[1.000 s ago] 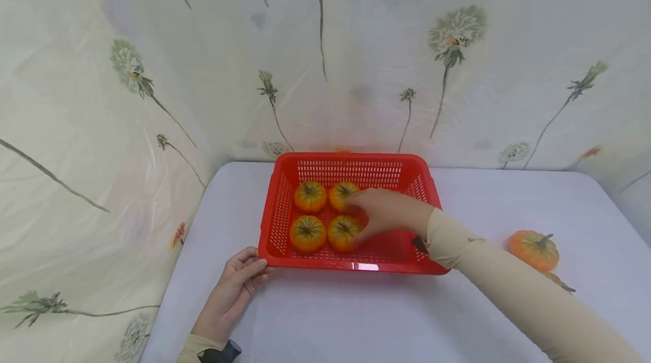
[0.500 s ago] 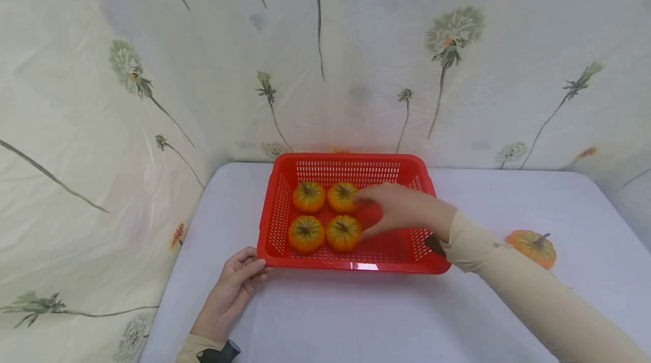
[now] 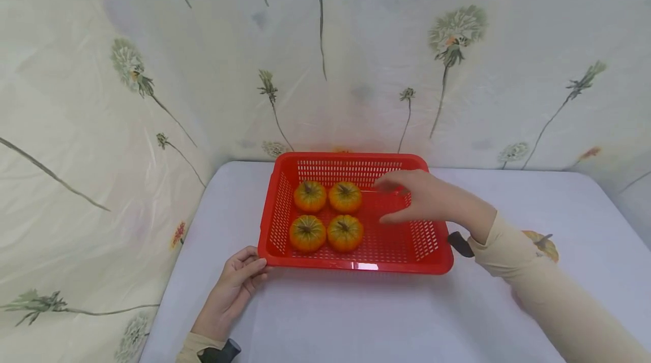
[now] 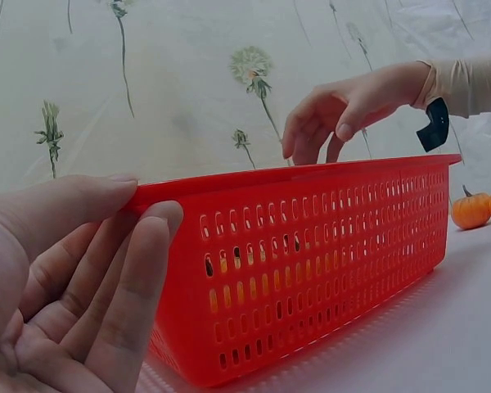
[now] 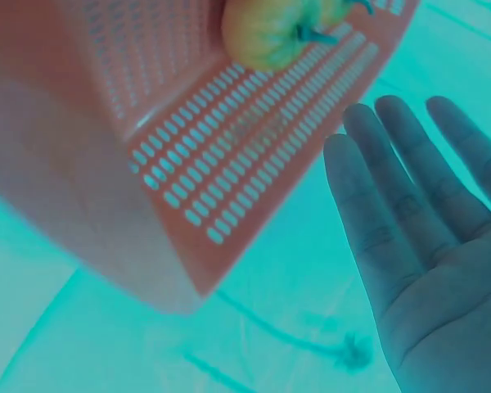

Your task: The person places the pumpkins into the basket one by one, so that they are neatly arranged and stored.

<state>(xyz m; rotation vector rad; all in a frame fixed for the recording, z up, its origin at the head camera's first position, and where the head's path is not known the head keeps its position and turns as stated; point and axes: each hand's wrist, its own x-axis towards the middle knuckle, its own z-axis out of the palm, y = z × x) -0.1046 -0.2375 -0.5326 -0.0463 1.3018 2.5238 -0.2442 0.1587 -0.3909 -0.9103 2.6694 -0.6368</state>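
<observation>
A red plastic basket (image 3: 356,268) with slotted walls stands on the table, and several small orange pumpkins (image 3: 310,196) sit in its left half in two rows. My left hand (image 3: 236,284) pinches the rim at the basket's near left corner, thumb on top and fingers below, as the left wrist view shows too. My right hand (image 3: 424,196) is over the basket's right half, holding nothing. Its fingers (image 5: 409,176) are spread and fairly straight in the right wrist view. A pumpkin (image 5: 266,33) shows inside the basket there, apart from the hand.
On the table to the right lies a pumpkin (image 3: 544,244), partly hidden by my right sleeve (image 3: 549,289). The left wrist view shows two pumpkins (image 4: 471,210) there, side by side. A flowered sheet (image 3: 356,69) hangs behind the white table (image 3: 325,318).
My right hand has moved right and up, away from the pumpkins in the basket, its fingers coming off them. My left hand and the basket have stayed put.
</observation>
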